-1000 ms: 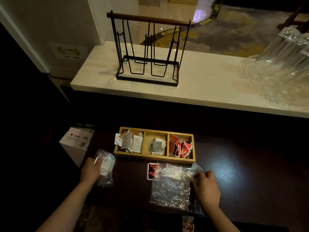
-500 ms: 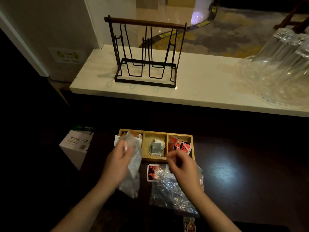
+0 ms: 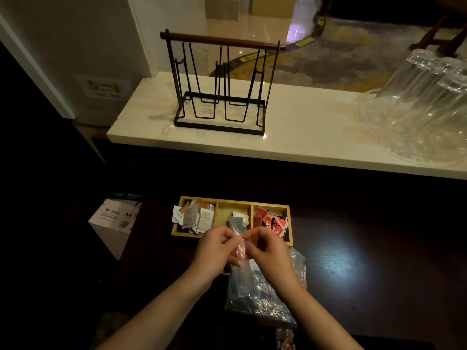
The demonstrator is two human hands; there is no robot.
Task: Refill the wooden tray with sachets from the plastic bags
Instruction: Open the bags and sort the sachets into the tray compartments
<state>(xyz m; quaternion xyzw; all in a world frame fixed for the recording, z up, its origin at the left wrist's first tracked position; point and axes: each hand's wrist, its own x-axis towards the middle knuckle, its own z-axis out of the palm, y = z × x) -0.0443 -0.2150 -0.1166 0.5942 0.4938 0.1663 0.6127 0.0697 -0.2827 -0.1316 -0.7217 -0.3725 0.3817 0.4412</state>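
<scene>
Together, left hand [image 3: 217, 248] and right hand [image 3: 267, 251] — fingers pinched on small plastic bag [image 3: 238, 245], just before wooden tray [image 3: 232, 237]

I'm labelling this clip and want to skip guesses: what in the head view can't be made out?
- Small plastic bag: its contents, pinched between left hand and right hand, covered by fingers.
- Wooden tray, middle compartment: sachets partly behind the bag and hands.
- Sachet print: too small and dim.
- Paper box: label cut off by the dark table edge.
- Packet at the bottom edge: cropped by the frame.
</scene>
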